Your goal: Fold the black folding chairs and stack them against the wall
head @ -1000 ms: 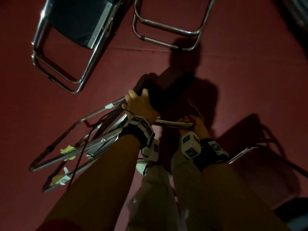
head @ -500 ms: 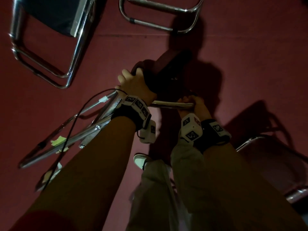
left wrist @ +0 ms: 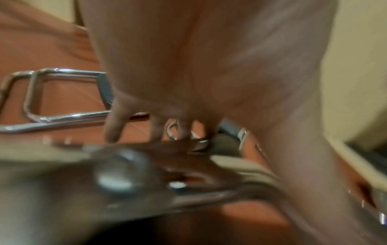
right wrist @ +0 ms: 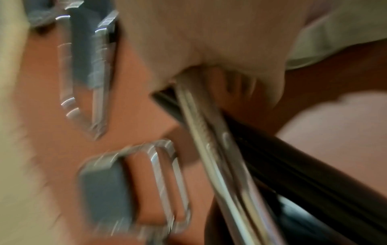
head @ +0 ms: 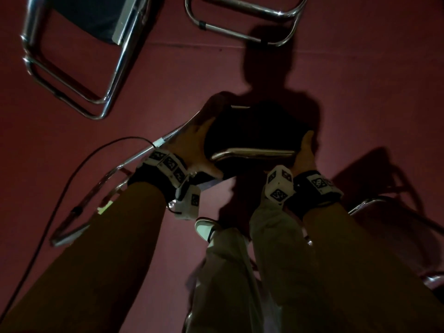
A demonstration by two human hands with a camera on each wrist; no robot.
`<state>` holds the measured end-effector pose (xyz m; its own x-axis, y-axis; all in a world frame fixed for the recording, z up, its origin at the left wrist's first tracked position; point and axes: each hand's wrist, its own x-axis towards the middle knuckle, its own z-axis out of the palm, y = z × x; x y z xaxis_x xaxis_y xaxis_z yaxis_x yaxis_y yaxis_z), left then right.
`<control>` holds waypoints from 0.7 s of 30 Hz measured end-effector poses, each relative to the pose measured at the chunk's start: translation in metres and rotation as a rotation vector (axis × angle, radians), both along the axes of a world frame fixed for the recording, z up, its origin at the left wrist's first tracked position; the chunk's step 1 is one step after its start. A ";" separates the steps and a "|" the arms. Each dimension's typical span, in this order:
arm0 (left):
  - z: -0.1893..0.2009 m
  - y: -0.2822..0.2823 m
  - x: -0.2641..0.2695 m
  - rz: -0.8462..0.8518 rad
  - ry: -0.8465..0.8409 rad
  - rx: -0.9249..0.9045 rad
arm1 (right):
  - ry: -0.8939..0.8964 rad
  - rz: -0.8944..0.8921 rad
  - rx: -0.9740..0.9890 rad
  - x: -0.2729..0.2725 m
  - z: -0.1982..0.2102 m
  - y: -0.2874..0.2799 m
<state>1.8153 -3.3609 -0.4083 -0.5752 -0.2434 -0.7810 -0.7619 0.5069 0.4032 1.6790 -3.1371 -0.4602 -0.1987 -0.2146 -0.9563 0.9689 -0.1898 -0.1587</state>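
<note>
Dim room, dark red floor point(head: 360, 92)

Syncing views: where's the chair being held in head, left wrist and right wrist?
Head: held chair at centre, between left hand and right hand.
Left wrist: blurred chrome bracket along the bottom, under the fingers.
Right wrist: chrome tubes running diagonally from the fist.
Shared landmark: red floor.

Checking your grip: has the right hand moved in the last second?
Yes. The right hand has shifted right, toward the floor chair at lower right, and now cups the held chair's right edge.
</note>
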 end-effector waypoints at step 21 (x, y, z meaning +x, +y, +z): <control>-0.060 0.095 0.044 0.212 0.002 -0.186 | 0.124 0.234 0.024 -0.018 -0.049 0.024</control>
